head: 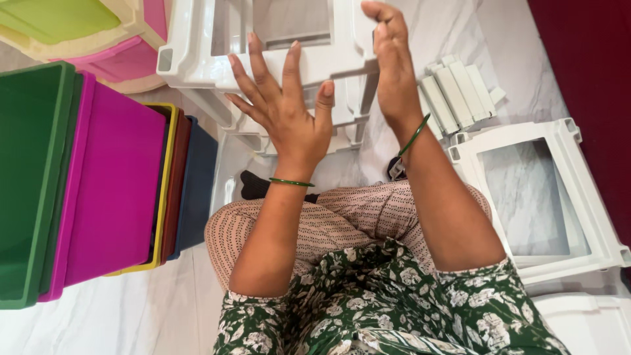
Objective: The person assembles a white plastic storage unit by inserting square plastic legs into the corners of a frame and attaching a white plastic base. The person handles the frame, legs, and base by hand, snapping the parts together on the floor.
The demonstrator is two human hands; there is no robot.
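Note:
A white plastic frame [197, 62] stands in front of me on a stack of similar white frames. My left hand [289, 112] lies flat against its near rail with the fingers spread. My right hand [393, 66] presses the frame's right side, fingers straight and together. Neither hand wraps around anything. Both wrists wear a thin green bangle. My legs in patterned trousers are crossed under the arms.
Nested plastic drawers [112, 190] in green, pink, yellow, red and blue lie at the left. Another white frame [591, 197] lies flat on the marble floor at the right. A bundle of short white bars [457, 92] sits behind it. A pastel drawer unit [98, 39] is at the top left.

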